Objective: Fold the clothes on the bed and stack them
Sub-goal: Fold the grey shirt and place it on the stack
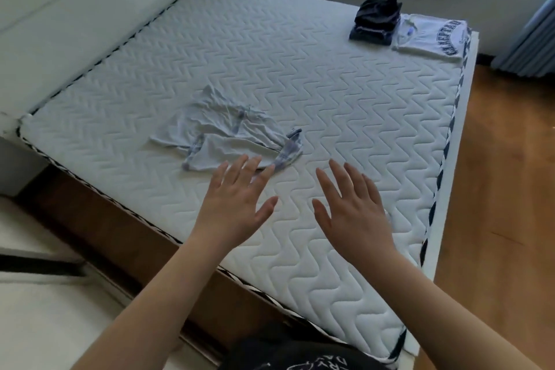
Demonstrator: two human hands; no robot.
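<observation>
Both hands were spread flat and empty: the left hand (237,204) had its fingertips over the near edge of the crumpled shirt (223,135), the right hand (354,207) just beside it over bare mattress (315,75). That shirt lay unfolded, one garment left as far as could be seen. Well beyond it, at the far corner, sat a dark folded pile (377,19), count unclear, touching one folded white shirt (431,37). The task looked mostly done.

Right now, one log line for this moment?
left hand open, empty | right hand open, empty | crumpled shirt unfolded | dark stack, folded white shirt done
</observation>
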